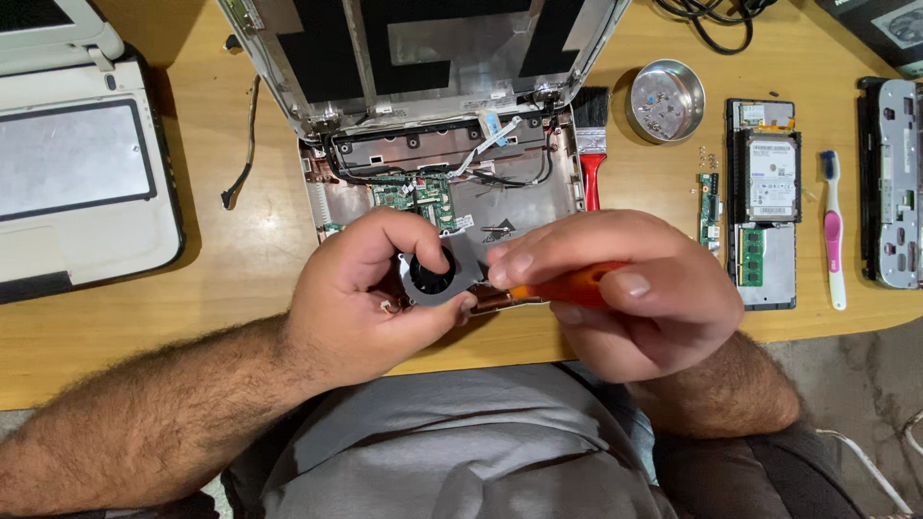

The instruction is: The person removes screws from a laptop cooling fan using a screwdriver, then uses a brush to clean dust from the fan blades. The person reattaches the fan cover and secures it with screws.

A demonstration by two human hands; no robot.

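My left hand [370, 293] grips a small grey cooling fan [435, 274] with a round black rotor, held just above the table's front edge. My right hand [615, 288] is closed around an orange-handled screwdriver [567, 285] whose tip end points at the fan. Behind both hands lies an opened laptop base [452, 183] with a green circuit board, black cables and a bare screen back leaning away from me. The screwdriver's tip is hidden by my fingers.
A red-handled brush [590, 144] lies right of the laptop. A round metal dish [666, 100] holds several screws. Further right are a hard drive in a black tray [769, 178], a pink toothbrush [833, 231] and a grey part [899, 183]. Another white laptop [82, 173] sits left.
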